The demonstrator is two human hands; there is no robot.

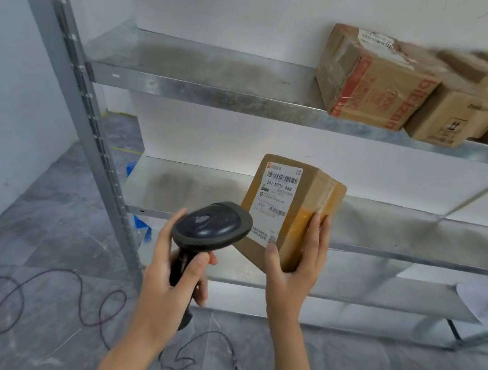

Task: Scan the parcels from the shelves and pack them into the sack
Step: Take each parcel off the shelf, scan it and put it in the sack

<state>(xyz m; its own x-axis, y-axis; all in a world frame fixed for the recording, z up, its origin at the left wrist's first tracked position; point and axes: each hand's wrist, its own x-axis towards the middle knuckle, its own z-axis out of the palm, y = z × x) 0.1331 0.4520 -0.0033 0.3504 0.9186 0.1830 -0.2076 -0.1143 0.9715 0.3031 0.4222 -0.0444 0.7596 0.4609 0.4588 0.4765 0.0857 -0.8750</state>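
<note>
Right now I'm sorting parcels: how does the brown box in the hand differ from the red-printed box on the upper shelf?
The plain brown cardboard box is held by the right hand with its white barcode label facing the camera; the red-printed cardboard box sits untouched on the upper metal shelf, its label on top. Both are taped cardboard.

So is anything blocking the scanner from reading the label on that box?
Nothing visible. The left hand holds the scanner right beside the box gripped by the right hand, and the label faces it, with only a thumb by its lower edge.
</note>
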